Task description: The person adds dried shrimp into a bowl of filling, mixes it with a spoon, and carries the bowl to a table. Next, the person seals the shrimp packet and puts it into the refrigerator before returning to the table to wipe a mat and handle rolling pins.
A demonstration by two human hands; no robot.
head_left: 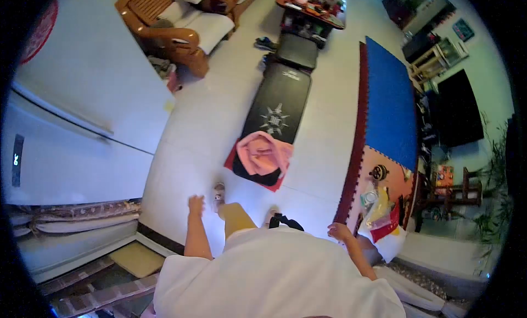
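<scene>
My left hand [196, 204] hangs in the air over the pale floor, its fingers slightly apart and nothing seen in them. On the other side, my right hand [338, 231] is held out with loosely curled fingers, and I see nothing in it. It is nearest the edge of the foam mat. Ahead of me stands a long black padded bench [282, 98] with a white emblem. A crumpled pink cloth [263, 153] lies on its near end, and a red piece [231, 162] shows under that end. Neither hand touches the bench or the cloth.
A white refrigerator [82, 148] stands at the left, with a wooden armchair [175, 41] beyond it. A cluttered table [318, 13] is past the bench. Blue foam mats [390, 98] run along the right, with an ab wheel [379, 172] and plastic bags [377, 212] at the near end.
</scene>
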